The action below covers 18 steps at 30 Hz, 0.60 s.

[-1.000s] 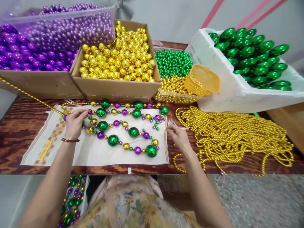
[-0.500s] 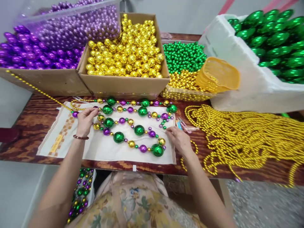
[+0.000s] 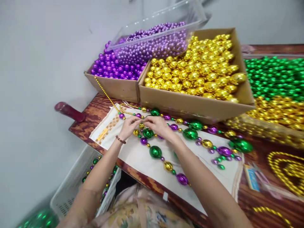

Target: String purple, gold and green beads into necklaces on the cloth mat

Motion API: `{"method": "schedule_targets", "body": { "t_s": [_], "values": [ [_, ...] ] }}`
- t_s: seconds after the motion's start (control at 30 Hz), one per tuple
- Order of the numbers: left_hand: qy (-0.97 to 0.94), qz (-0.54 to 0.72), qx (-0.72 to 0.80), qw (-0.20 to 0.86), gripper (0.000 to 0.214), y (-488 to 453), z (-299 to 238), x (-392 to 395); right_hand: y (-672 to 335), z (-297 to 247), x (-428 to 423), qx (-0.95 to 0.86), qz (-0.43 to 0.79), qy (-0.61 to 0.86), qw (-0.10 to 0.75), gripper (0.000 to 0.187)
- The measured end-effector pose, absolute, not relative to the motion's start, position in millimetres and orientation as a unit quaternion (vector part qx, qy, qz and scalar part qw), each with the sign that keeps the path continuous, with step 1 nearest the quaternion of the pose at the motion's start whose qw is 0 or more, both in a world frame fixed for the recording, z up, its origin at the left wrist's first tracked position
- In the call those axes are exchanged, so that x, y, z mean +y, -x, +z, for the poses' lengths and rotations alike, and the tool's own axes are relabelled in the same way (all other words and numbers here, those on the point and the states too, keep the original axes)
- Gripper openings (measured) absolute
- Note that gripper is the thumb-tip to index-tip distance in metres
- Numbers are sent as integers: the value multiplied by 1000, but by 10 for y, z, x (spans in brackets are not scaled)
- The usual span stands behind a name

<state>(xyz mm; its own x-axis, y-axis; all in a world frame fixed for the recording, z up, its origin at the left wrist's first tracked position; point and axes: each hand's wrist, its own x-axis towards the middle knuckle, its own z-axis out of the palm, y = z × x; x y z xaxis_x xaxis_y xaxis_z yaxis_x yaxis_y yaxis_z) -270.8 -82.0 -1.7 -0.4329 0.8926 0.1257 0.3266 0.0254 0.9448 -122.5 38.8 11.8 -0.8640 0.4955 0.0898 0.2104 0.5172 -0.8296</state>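
A bead string [image 3: 155,152] of green, purple and gold balls lies in loops on a white cloth [image 3: 144,163]. My left hand [image 3: 130,126] is closed in a pinch on the string near its left bend. Right beside it, my right hand [image 3: 157,126] is also closed, fingertips meeting those of the left. What the right fingertips hold is too small and hidden to make out. A thin gold bead chain [image 3: 104,91] runs from the purple box's edge down to the cloth. My right forearm covers part of the string.
Behind the cloth stand a carton of gold balls [image 3: 190,76], a carton of purple balls [image 3: 118,68] and a clear bin of small purple beads [image 3: 156,44]. Green beads [image 3: 275,74], gold chains [image 3: 292,171] and scissors [image 3: 261,177] lie rightward. A basket [image 3: 68,183] stands below.
My right hand has moved left from the cloth's right side to meet my left hand. The head view has turned left and closer, bringing a dark red post into fuller view.
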Motion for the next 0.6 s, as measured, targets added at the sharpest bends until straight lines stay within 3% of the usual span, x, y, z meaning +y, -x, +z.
{"method": "schedule_targets", "body": {
  "t_s": [0.17,0.3,0.47,0.6],
  "values": [
    [-455,508,686,255,18,2809,-92,-889,974,88,468,-820,473,267,182,29],
    [-383,553,728,134,8,3273,89,-712,805,120,426,-827,444,278,204,34],
    [-218,603,766,-31,22,4496,682,-341,786,138,287,-849,421,255,192,33],
    [-238,610,756,-25,35,5171,1062,-100,772,125,242,-855,417,245,185,34]
  ]
}}
